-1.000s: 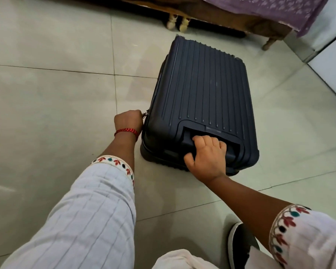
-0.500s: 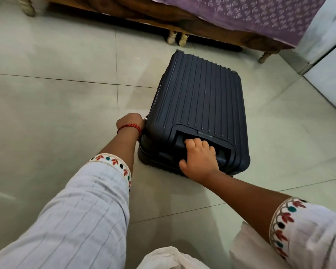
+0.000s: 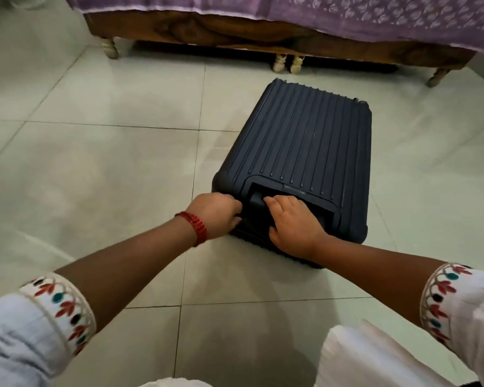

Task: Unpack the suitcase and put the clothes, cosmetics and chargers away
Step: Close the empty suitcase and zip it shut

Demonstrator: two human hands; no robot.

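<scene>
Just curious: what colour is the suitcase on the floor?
The suitcase is dark navy, ribbed; seen in the head view.

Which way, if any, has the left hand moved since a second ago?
Yes. The left hand has rounded the near-left corner of the suitcase, from its side toward the right hand.

Both bare forearms reach forward and converge, the left hand (image 3: pixel 217 215) knuckles-up with its fingers curled in against the near end of the suitcase (image 3: pixel 305 146), their tips lost in the dark, the right hand (image 3: pixel 294 229) lying palm down beside it, fingers nearly straight, thumb spread.
</scene>
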